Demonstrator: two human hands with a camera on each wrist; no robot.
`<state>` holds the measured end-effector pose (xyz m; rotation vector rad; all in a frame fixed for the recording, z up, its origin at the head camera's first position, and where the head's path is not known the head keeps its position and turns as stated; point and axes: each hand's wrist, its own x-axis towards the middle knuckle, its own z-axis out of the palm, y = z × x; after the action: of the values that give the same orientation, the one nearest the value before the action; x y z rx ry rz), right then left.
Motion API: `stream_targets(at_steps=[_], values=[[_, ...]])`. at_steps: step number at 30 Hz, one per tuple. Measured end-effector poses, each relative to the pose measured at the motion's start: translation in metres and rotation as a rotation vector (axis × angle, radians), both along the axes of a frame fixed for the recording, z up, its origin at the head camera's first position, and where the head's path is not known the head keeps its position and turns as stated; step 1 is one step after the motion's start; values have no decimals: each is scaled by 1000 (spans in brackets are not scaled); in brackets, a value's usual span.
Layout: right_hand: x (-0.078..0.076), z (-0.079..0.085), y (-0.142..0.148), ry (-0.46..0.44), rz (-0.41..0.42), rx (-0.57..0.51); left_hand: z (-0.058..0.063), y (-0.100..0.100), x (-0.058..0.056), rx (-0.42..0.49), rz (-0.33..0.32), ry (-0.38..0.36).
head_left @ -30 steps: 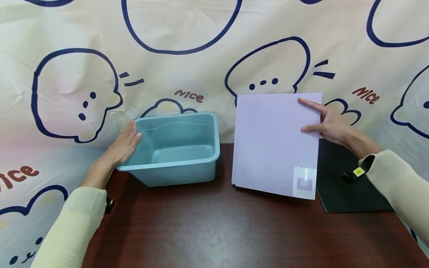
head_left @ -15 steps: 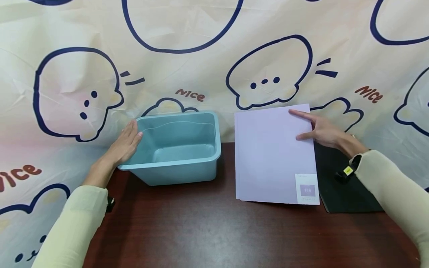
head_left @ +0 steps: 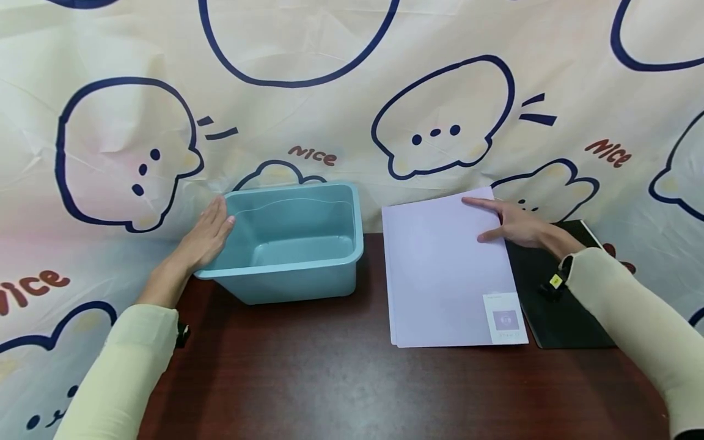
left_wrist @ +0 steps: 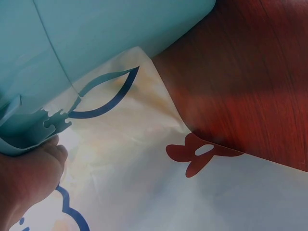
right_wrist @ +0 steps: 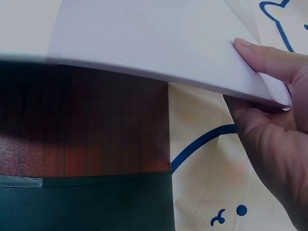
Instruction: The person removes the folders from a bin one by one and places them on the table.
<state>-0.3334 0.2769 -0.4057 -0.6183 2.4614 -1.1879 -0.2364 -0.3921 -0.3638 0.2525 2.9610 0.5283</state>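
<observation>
My right hand point(head_left: 517, 225) holds a lavender folder point(head_left: 440, 275) by its upper right edge. In the right wrist view the thumb lies on top of the folder point(right_wrist: 144, 43), with other fingers beneath it. A small pale label point(head_left: 505, 318) sits in its lower right corner. That edge is raised above the table; whether the lower edge touches the table I cannot tell. On the left, my left hand point(head_left: 205, 235) rests with straight fingers over the left rim of a teal plastic bin point(head_left: 286, 284). Only part of that hand point(left_wrist: 29, 183) shows in the left wrist view, against the bin's rim.
A flat black folder point(head_left: 572, 318) lies on the dark wood table point(head_left: 330, 379), partly under the lavender folder and right forearm. Behind the table hangs a cream cloth point(head_left: 330, 122) with cartoon outlines.
My right hand has moved left and toward me with the lavender folder, which now sits lower and covers less of the cloth. The left hand and bin have stayed put.
</observation>
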Motion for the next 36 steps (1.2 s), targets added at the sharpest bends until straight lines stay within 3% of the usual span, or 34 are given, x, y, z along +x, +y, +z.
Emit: stream_targets(at_steps=[12, 20, 36], values=[[-5, -21, -8, 40, 89, 87, -1, 0, -1, -2, 5, -2], [-8, -33, -6, 9, 36, 125, 0, 0, 0, 1, 10, -10], [-2, -55, -6, 72, -17, 259, 0, 0, 0, -9, 3, -10]])
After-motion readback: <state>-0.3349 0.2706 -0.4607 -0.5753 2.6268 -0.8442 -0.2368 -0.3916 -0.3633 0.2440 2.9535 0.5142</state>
